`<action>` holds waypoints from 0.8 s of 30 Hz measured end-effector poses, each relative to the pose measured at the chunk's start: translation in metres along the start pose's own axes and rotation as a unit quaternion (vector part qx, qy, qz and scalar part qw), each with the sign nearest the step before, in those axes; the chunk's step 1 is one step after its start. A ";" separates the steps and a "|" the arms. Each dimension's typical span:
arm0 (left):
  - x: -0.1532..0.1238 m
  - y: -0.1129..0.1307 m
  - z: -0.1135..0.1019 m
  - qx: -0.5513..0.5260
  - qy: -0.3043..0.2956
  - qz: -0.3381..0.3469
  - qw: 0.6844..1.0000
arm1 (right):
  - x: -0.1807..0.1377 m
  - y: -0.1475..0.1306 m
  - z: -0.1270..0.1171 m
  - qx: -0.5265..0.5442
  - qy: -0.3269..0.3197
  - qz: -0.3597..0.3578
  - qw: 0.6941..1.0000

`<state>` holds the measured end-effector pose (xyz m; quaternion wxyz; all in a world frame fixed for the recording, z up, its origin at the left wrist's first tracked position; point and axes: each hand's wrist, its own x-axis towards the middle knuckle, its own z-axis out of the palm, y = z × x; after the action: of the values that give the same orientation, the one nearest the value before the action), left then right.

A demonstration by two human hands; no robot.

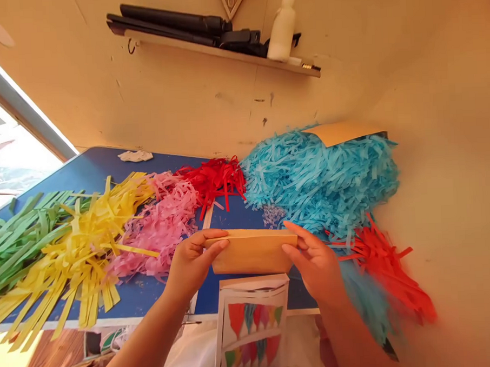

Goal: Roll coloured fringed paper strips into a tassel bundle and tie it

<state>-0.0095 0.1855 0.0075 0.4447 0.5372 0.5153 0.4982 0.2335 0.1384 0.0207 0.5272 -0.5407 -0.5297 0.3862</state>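
Observation:
A folded sheet of tan paper [254, 253] spans the space between my two hands, just over the blue table. My left hand [197, 258] pinches its left end, thumb in front and fingers behind. At the right end, my right hand [315, 259] grips it with the thumb in front; the index finger extends along the top edge. Below the paper is a white sheet [253, 291] printed with colourful tassel bunting. Pink paper strips [161, 230] lie near my left hand, and a big heap of light blue strips [309, 175] rises behind my right.
Green strips [24, 236], yellow strips [104, 222] and red strips [214, 176] line the blue table [98, 163]. More red strips [390, 269] hang at the right. A tan sheet [348, 131] tops the blue heap. Above, a wall shelf [223, 53] holds a white bottle [282, 30].

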 end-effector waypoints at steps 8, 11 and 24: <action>0.015 0.025 -0.005 -0.045 -0.051 -0.034 0.997 | 0.016 -0.013 -0.003 0.019 -0.016 0.020 0.999; 0.015 0.026 -0.005 -0.054 -0.074 -0.056 0.994 | 0.014 -0.014 -0.004 0.042 -0.025 0.030 0.998; 0.018 0.032 0.003 0.299 -0.026 0.264 0.917 | 0.022 -0.005 0.000 0.012 -0.027 0.030 0.999</action>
<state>-0.0031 0.2014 0.0407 0.1291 0.7744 0.4682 0.4055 0.2359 0.1594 0.0288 0.5074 -0.5394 -0.5229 0.4222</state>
